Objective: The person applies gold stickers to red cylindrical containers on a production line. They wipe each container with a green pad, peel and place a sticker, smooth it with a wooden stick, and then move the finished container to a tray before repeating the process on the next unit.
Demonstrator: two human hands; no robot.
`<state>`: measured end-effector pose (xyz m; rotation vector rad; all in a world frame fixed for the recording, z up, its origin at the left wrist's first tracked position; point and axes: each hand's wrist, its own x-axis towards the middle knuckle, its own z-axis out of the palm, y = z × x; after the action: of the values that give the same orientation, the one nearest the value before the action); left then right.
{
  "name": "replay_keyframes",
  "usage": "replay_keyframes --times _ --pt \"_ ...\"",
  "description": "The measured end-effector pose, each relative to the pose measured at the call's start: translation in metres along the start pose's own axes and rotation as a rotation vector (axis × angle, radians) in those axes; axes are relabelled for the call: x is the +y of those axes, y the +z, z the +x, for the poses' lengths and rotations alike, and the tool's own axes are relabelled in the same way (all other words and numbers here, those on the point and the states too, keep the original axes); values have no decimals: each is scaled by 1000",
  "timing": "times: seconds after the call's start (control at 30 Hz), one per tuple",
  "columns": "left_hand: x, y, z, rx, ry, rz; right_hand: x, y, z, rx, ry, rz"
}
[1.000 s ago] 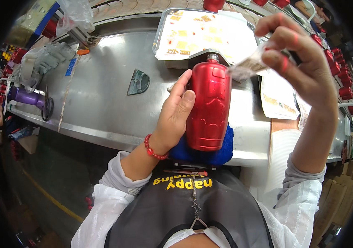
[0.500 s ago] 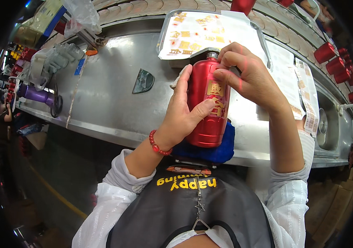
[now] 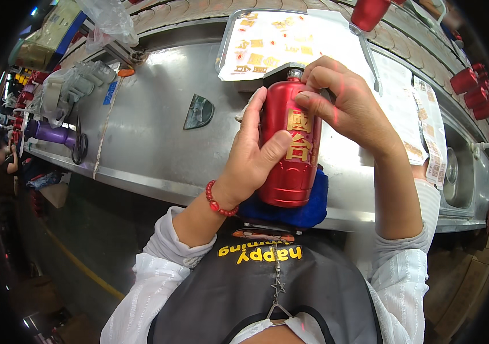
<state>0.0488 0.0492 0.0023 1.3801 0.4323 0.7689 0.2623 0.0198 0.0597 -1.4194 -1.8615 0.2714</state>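
A red metallic bottle [image 3: 287, 186] with a narrow threaded neck stands tilted before me, its base by a blue cloth [image 3: 313, 200]. Two large gold characters [image 3: 299, 146] run down its front. Along its left side lies my left hand [image 3: 256, 152], wrapped round the body with the thumb on the front beside the gold marking. My right hand [image 3: 347, 106] is at the bottle's upper right shoulder, fingers curled and thumb bent against the red surface. Whether a small piece is between those fingertips is hidden. Behind the neck shows a dark angular edge [image 3: 276, 74].
A metal tray [image 3: 221, 54] with a white sheet of gold and red decals [image 3: 284, 43] lies behind the bottle. On the steel bench rest a dark shard-like plate [image 3: 200, 112] and a purple flask [image 3: 55, 135]. Printed sheets [image 3: 428, 126] and a sink [image 3: 459, 178] are at right. Red bottles [image 3: 465, 77] line the conveyor.
My left thumb has slid up slightly, baring more of the lower gold character. The right hand stays at the bottle's shoulder. Red bottles on the conveyor have shifted to the right.
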Motion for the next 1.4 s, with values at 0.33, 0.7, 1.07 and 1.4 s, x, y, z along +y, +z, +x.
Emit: replay_keyframes --times 0.33,0.7,1.07,1.4 --pt "-2 -2 1 -8 3 -16 0 0 1 9 -7 7" --pt "3 -3 1 -39 -15 -44 -6 -1 -19 123 212 198" --pt "4 -9 2 -68 -43 -19 -20 32 -80 76 364 449" --pt "0 -11 1 -64 -33 -12 -18 39 -85 90 455 621"
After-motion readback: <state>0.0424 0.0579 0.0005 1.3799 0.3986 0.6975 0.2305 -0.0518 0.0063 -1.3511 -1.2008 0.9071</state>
